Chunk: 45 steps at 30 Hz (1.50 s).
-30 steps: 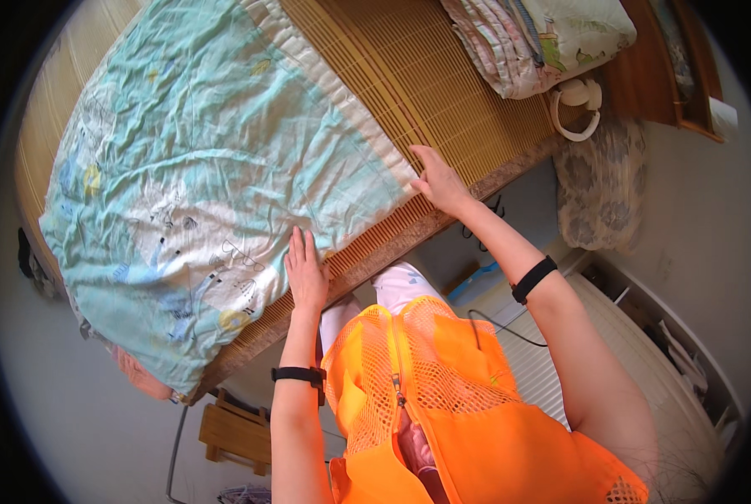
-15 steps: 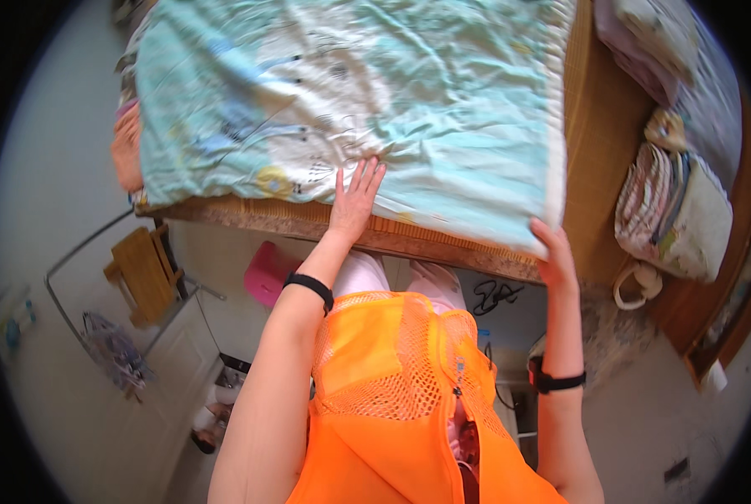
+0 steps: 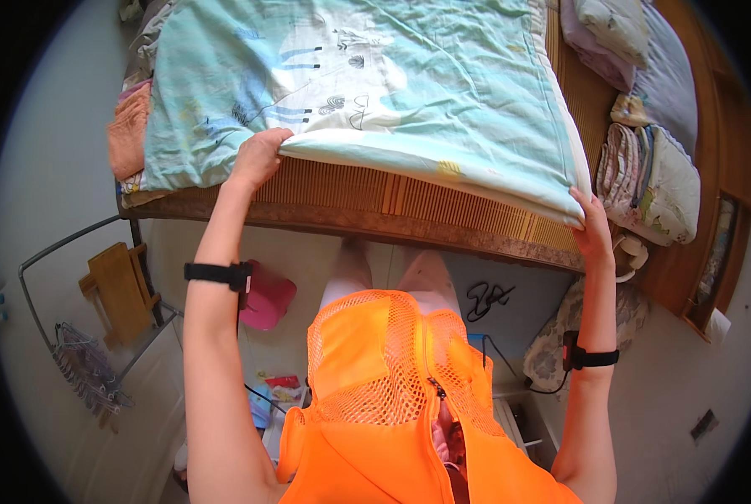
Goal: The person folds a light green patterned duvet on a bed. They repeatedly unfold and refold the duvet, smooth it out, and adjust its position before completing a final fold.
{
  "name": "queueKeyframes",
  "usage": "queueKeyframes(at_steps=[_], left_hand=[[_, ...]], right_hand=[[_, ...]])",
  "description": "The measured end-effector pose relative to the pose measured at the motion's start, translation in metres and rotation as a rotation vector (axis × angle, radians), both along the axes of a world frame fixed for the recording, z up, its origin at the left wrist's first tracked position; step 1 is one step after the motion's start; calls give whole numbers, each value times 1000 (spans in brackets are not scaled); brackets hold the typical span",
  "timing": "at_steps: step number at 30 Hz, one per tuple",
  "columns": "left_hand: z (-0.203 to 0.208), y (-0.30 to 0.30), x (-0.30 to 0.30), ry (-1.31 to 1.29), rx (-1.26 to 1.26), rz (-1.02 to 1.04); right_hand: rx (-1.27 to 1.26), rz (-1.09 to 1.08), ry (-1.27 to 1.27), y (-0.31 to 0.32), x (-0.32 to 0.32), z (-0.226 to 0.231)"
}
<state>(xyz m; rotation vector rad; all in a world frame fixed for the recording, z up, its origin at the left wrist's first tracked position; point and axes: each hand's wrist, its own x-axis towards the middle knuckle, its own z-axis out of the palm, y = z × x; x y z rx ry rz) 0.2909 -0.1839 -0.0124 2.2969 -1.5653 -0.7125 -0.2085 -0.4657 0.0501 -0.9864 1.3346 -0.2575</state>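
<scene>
Two hands grip one pale green quilt [image 3: 392,92] along its near edge: the left hand [image 3: 258,158] closed on the left part, the right hand [image 3: 592,228] pinching the right corner. The quilt lies on the bed [image 3: 409,202]; folded bedding [image 3: 653,181] sits far right.

Both of your arms reach up and away from your chest, spread well apart, each forearm bare with a dark band around the wrist. Your left hand [image 3: 258,160] sits farther out and higher, fingers curled over and closed in a grip, knuckles facing you, with the elbow nearly straight. Your right hand [image 3: 592,228] is nearer and lower on the right side, thumb and fingers pinched together and pointing up, the wrist held straight above a forearm that rises almost vertically from the lower right.
</scene>
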Motion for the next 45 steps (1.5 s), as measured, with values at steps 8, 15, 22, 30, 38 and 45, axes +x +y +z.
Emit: queueKeyframes(at_steps=[8,15,22,30,38,45], left_hand=[[30,55,-93,216,28,-234],[-54,35,-116,175,253,-255],[-92,-94,-123,-88,128,-122],[-132,-219,-54,-251,137,8],[-161,-354,-33,-323,-17,70],[-203,-374,-53,-505,-140,241]], right_hand=[[-110,83,243,85,-112,-9],[-528,522,655,106,-40,-98],[-942,944,211,93,137,-149],[-917,800,666,-122,69,-166],[-1163,463,559,-231,104,-167],[-527,-110,493,-347,163,-197]])
